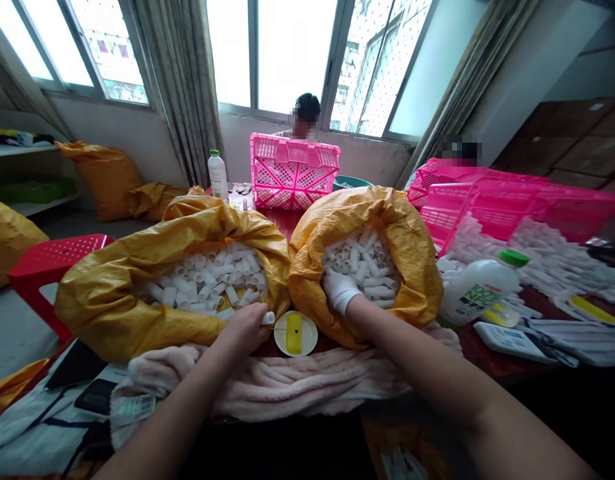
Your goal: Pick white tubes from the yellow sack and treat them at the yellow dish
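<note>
Two yellow woven sacks stand open before me, both full of short white tubes. My left hand (pixel 246 328), bare, is closed on one white tube (pixel 268 319) at the near lip of the left sack (pixel 112 287). My right hand (pixel 340 291) wears a white glove and reaches into the mouth of the right sack (pixel 412 267), its fingers curled among the white tubes (pixel 362 263). What it grips there is hidden. A small white round dish with a yellow piece (pixel 296 333) lies between the sacks on a pink fleece cloth (pixel 287 383).
Pink plastic crates stand behind (pixel 294 170) and at right (pixel 487 200), beside heaps of white tubes (pixel 552 257). A white bottle with a green cap (pixel 480 285) lies at right, another bottle (pixel 218 175) stands behind. A red stool (pixel 52 257) is at left. Two people sit across the table.
</note>
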{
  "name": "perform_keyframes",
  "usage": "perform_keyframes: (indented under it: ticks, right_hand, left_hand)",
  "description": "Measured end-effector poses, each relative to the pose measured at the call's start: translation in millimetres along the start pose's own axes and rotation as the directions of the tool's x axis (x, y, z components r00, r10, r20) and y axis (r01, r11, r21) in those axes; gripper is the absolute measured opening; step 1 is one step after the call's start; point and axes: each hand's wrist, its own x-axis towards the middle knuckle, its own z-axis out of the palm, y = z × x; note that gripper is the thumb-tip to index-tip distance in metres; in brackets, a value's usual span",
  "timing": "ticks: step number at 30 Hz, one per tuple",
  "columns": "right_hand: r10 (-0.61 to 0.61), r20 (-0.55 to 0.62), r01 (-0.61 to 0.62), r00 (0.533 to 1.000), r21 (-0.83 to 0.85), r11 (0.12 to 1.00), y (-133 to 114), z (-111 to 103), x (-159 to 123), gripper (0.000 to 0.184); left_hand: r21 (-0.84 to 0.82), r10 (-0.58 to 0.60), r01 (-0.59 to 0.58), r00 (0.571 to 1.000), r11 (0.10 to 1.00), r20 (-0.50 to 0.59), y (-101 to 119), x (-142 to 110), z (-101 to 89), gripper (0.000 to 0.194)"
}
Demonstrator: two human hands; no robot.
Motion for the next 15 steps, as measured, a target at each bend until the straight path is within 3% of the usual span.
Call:
perform_keyframes:
  ticks: [3, 7, 9, 11, 13, 14, 15]
  right_hand:
    - [0.091, -0.013, -0.092, 0.996, -0.037, 0.995, -5, -8, 4, 0.018]
    - [0.092, -0.092, -0.096, 0.992, -0.04, 0.995, 4, -41, -21, 0.014]
    - [0.068, -0.136, -0.053, 0.988, 0.111, 0.992, 5, -46, -40, 0.019]
    - [0.018, -0.13, 0.043, 0.991, 0.449, 0.892, 1, -34, -59, 0.024]
    - [-0.042, -0.109, 0.109, 0.993, 0.734, 0.67, -9, -8, -73, 0.024]
    - [-0.057, -0.116, 0.126, 0.992, 0.783, 0.609, -14, 7, -77, 0.024]
    - [-0.053, -0.149, 0.151, 0.987, 0.783, 0.604, -19, 21, -79, 0.026]
  left_hand:
    - [-0.03, 0.022, -0.021, 1.0, 0.999, 0.02, -3, -2, 9.7, 0.008]
    - [-0.053, 0.039, -0.038, 0.999, 0.998, 0.035, -9, -4, 14.1, 0.007]
    - [-0.076, 0.064, -0.061, 0.997, 0.995, 0.042, -9, -5, 15.0, 0.006]
    - [-0.09, 0.069, -0.065, 0.996, 0.994, 0.05, -9, -6, 15.5, 0.006]
    - [-0.088, 0.045, -0.041, 0.998, 0.995, 0.05, -7, -6, 15.5, 0.006]
    - [-0.082, 0.033, -0.029, 0.998, 0.996, 0.048, -6, -6, 15.4, 0.007]
    - [-0.073, 0.023, -0.019, 0.999, 0.997, 0.049, -5, -6, 15.2, 0.008]
